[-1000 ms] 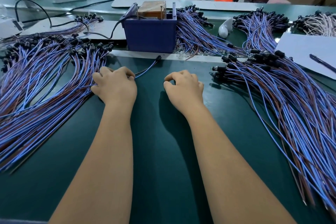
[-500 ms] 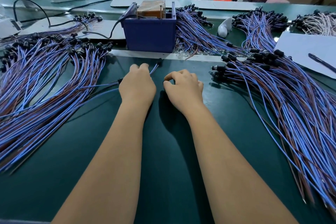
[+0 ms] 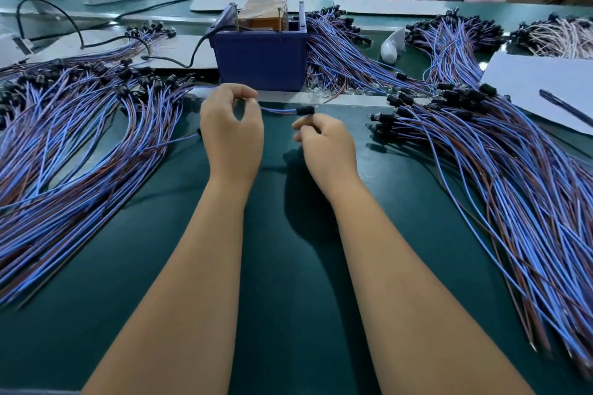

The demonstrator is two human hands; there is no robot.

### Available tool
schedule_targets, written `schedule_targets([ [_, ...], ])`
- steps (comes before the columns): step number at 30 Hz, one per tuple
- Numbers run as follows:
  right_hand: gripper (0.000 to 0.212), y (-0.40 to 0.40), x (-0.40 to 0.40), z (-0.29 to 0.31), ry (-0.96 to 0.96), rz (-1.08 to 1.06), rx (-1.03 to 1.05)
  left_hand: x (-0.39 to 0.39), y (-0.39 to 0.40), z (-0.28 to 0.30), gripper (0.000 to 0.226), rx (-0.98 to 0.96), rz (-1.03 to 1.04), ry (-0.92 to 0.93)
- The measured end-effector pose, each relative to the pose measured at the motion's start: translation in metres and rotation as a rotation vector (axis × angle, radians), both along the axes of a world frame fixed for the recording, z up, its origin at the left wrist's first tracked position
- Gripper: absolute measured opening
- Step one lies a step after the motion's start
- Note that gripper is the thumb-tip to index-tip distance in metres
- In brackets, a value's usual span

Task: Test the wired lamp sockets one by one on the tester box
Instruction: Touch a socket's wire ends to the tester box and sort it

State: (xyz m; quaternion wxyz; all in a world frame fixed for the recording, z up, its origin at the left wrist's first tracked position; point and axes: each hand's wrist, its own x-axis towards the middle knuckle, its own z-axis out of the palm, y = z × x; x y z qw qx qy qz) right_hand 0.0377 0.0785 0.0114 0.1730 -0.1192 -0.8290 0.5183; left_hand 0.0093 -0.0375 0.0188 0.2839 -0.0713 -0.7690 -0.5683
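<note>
The wired lamp socket [image 3: 305, 110] in play hangs just above the tabletop [image 3: 288, 266], its black head pointing right, a short run of blue lead stretching left from it to the left hand [image 3: 231, 131]. That hand pinches the lead between thumb and fingertips, the other fingers curled. A second ago it lay knuckles-up at the edge of the left pile with this socket lying slack on the mat; half a second ago it had slid toward the middle; now it has lifted and drawn the lead out level. The right hand [image 3: 325, 144], which had been resting curled on the mat, has risen a little, and its thumb and forefinger sit just under the socket head, near it but apparently not gripping; its fingers are bent and hold nothing I can make out.

Directly behind stands the blue tester box [image 3: 261, 62], with upright pins around a brown block on top. A large fan of sockets [image 3: 80, 138] spreads to the left, another [image 3: 481, 154] to the right.

So one piece has been singled out and is being handed across; the test itself has probably not begun, since nothing touches the box.
</note>
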Motion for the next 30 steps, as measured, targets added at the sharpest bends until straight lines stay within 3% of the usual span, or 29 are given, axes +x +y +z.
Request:
schedule_targets([
  [4,0.026,0.004,0.003,0.007,0.089,0.077,-0.434,0.007,0.006,0.013,0.036,0.721,-0.459,-0.151],
  [6,0.028,0.006,0.004,0.01,0.115,0.091,-0.588,0.009,0.007,0.017,0.046,0.972,-0.603,-0.253],
  [9,0.03,0.01,0.004,0.013,0.125,0.106,-0.75,0.008,0.005,0.02,0.044,1.146,-0.66,-0.343],
  [14,0.036,0.014,0.004,0.013,0.115,0.176,-0.949,0.009,0.006,0.022,0.046,1.236,-0.652,-0.43],
  [18,0.03,0.01,0.004,0.013,0.016,0.3,-0.834,0.011,0.005,0.021,0.047,1.019,-0.763,-0.547],
  [22,0.027,0.009,0.003,0.013,0.052,0.271,-0.851,0.012,0.015,0.012,0.048,0.323,-0.716,-0.72],
  [24,0.019,0.012,0.003,0.012,0.083,0.212,-0.834,0.016,0.022,0.009,0.045,0.077,-0.69,-0.722],
  [27,0.017,0.013,0.003,0.011,0.134,0.162,-0.819,0.019,0.028,0.007,0.054,0.056,-0.646,-0.675],
  [30,0.023,0.015,0.003,0.012,0.2,0.122,-0.795,0.014,0.026,0.003,0.043,0.128,-0.44,-0.563],
])
